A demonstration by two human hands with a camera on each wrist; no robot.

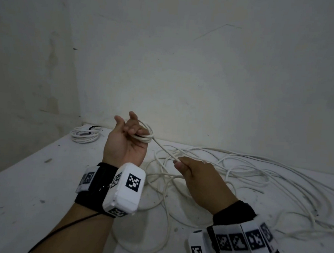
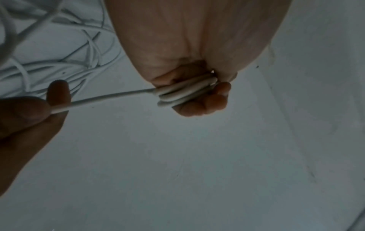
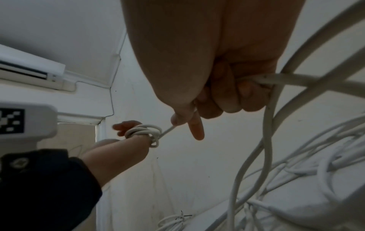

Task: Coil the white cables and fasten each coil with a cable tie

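My left hand (image 1: 128, 138) is raised palm toward me, with a few loops of white cable (image 1: 145, 133) wound round its curled fingers; the loops (image 2: 185, 92) show clearly in the left wrist view. A taut stretch of the same cable (image 1: 164, 149) runs down to my right hand (image 1: 190, 170), which grips it in a fist. In the right wrist view the cable (image 3: 264, 79) passes through the right hand's curled fingers. The rest of the cable lies in a loose tangle (image 1: 238, 174) on the white table (image 1: 30, 176).
A finished coil (image 1: 85, 134) fastened with a black cable tie (image 1: 94, 128) lies at the table's back left corner, near the wall. Loose cable loops spread across the table's right half and reach the front. An air conditioner (image 3: 29, 71) hangs on the wall.
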